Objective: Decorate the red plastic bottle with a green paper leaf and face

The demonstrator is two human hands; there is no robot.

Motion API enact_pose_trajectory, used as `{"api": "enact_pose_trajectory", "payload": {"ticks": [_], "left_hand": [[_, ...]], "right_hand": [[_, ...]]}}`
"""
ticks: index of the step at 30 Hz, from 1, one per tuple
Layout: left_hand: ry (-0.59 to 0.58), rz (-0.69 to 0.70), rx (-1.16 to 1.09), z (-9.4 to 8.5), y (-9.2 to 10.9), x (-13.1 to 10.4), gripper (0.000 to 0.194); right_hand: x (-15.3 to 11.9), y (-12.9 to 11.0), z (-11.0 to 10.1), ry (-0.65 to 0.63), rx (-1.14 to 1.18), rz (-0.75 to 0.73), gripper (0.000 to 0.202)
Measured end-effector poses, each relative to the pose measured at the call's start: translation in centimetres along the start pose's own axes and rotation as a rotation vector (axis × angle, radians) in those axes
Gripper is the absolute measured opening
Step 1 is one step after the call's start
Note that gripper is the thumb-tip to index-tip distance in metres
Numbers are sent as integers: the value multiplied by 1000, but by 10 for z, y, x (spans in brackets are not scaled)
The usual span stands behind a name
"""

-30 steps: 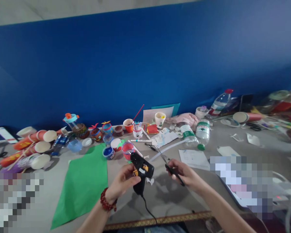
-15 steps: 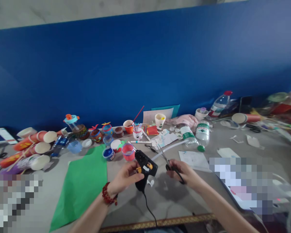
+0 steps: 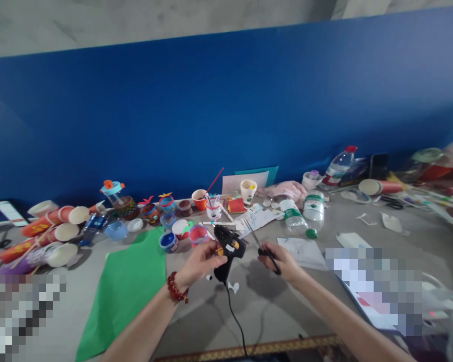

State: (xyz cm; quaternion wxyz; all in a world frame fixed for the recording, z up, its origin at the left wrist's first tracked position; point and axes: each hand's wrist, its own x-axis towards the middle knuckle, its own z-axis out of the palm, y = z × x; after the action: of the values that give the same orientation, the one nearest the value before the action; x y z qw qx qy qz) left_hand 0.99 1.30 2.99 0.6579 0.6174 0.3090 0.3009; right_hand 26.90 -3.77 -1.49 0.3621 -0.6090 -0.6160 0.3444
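Observation:
My left hand (image 3: 204, 261), with a red bead bracelet (image 3: 176, 287) at the wrist, is closed around a black and orange hot glue gun (image 3: 230, 247). Its nozzle points up and away to the left, and a black cord (image 3: 236, 317) trails from the handle towards the table's front edge. Just to the right, my right hand (image 3: 281, 259) grips black-handled scissors (image 3: 266, 254). The blades point up-left, close to the gun's right side. Small white pieces (image 3: 233, 287) lie on the table below the gun. A tub of red paint (image 3: 199, 235) stands beyond my left hand.
Green paper (image 3: 130, 286) covers the table at left, near stacked paper cups (image 3: 56, 234). Blue paint (image 3: 168, 242) and decorated pots stand behind. Plastic bottles (image 3: 313, 208) and a white sheet (image 3: 302, 252) lie to the right. A blue partition (image 3: 226, 110) rises behind everything.
Both hands have risen slightly in the view with the glue gun and scissors. The scissors have moved a little left. A pale translucent strip behind them no longer shows clearly.

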Motion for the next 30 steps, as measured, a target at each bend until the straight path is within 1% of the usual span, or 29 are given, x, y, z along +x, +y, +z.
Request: {"api": "enact_pose_trajectory", "payload": {"ticks": [6, 9, 13, 18, 20, 23, 26, 28, 30], "left_hand": [[-21, -41, -1, 3, -3, 9, 36], [-38, -40, 1, 4, -5, 12, 35], [-58, -58, 2, 5, -12, 13, 38], [-63, -73, 9, 6, -16, 11, 41], [-59, -73, 9, 6, -17, 11, 41], [-62, -79, 6, 6, -18, 10, 40], [-66, -80, 2, 6, -21, 11, 40], [-68, -78, 8, 6, -24, 12, 41], [-75, -85, 14, 6, -27, 13, 41]], "right_hand": [[2, 18, 7, 49, -32, 23, 31], [1, 22, 8, 50, -26, 44, 33], [-3, 14, 5, 51, 24, 57, 36], [-5, 6, 2, -6, 216, 162, 45], [-5, 7, 2, -15, 217, 181, 48], [-6, 10, 3, -5, 212, 171, 48], [-8, 9, 5, 32, 223, 152, 49], [-8, 8, 5, 49, 192, 136, 50], [-6, 8, 3, 102, 130, 112, 52]]}}
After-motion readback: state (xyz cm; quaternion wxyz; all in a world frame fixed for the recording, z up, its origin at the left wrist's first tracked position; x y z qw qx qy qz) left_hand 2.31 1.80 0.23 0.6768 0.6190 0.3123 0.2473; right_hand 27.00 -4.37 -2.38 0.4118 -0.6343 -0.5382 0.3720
